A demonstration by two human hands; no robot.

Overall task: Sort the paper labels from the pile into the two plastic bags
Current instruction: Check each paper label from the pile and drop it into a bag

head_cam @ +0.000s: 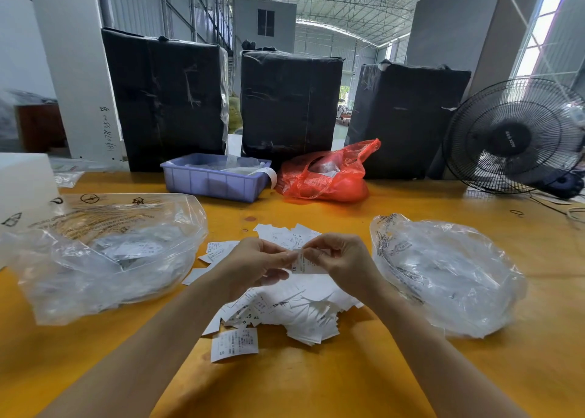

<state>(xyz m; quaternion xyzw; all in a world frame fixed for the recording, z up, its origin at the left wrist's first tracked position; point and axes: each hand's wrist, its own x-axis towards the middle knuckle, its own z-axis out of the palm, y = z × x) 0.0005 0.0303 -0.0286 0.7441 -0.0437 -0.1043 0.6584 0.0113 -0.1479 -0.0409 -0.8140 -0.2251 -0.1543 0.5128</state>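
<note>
A pile of white paper labels [285, 310] lies on the yellow table [348, 379] in front of me. Above it, my left hand [253, 264] and my right hand [340, 257] meet and pinch one label marked XL [305, 265] by its top edge. A clear plastic bag [104, 253] holding labels lies open to the left of the pile. Another clear plastic bag [443, 275] sits to the right. A single label marked S [234, 344] lies apart at the pile's near edge.
At the back of the table stand a purple plastic tray [215, 180], a red plastic bag [326, 177] and three black wrapped boxes [291, 104]. A black fan [516, 139] stands at the far right. A white block [25, 177] sits far left.
</note>
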